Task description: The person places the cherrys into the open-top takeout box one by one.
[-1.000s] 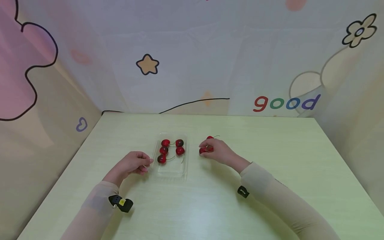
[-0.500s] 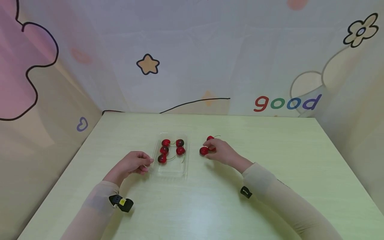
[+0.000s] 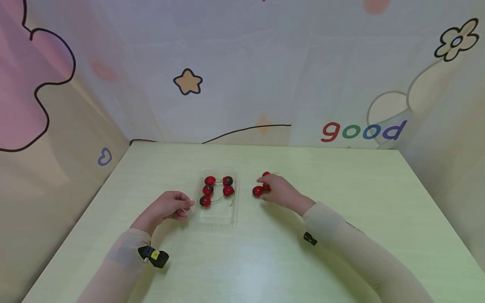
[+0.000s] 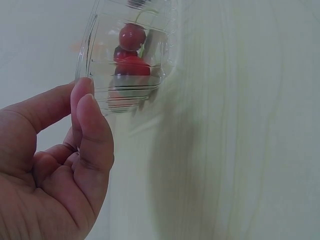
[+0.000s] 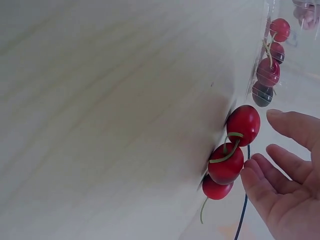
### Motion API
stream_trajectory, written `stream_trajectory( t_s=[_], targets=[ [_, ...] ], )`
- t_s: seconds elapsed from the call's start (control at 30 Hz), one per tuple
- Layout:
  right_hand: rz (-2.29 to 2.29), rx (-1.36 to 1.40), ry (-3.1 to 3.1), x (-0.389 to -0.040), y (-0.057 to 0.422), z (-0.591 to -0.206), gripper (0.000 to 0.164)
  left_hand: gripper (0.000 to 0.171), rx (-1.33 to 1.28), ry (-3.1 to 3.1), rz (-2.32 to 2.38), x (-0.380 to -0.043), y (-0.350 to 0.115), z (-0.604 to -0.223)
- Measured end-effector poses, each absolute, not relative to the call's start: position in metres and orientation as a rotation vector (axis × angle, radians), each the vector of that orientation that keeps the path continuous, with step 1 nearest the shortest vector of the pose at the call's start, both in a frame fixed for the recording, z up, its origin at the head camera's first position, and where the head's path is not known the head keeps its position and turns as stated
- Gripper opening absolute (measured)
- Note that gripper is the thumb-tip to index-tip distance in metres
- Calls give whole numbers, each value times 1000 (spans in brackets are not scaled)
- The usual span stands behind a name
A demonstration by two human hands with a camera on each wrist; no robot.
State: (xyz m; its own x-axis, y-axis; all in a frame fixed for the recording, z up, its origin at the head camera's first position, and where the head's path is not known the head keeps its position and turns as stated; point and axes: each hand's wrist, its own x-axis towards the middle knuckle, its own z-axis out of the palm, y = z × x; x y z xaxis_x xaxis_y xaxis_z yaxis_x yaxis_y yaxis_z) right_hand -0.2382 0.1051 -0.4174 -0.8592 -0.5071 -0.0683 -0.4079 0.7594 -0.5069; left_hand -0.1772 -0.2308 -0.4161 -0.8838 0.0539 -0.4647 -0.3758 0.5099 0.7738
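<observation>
My left hand (image 3: 166,208) pinches the left rim of a clear plastic box (image 4: 155,75) between thumb and fingers. Several red cherries lie in the box, among them a left-front one (image 3: 205,201) and a right one (image 3: 228,191). To the right of the box, three loose cherries sit close together on the table: a near one (image 5: 244,125), a middle one (image 5: 226,167) and a far one (image 5: 217,187). My right hand (image 3: 283,192) is beside them, thumb and fingers apart; a fingertip is at or touching the middle cherry. That hand partly covers the middle and far cherries in the head view.
The pale wooden table (image 3: 242,261) stretches out in front of and to the right of the hands. A printed cloth backdrop (image 3: 242,84) rises behind its back edge. Each sleeve carries a small black wrist device, such as the left one (image 3: 153,256).
My right hand's fingers have come away from the near cherry and spread, moving slightly right, so that cherry is uncovered. The left hand still holds the box.
</observation>
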Motion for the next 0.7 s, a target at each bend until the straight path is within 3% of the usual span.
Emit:
stream_trajectory(
  t_s=[0.23,0.7],
  targets=[
    [-613,-776,2773,-245,97,-421,39,23,-272,2307,1358,-177,-231,-415],
    [-597,-729,2763,-246,90,-427,35,22,-274,2304,1352,-177,-231,-414]
  ],
)
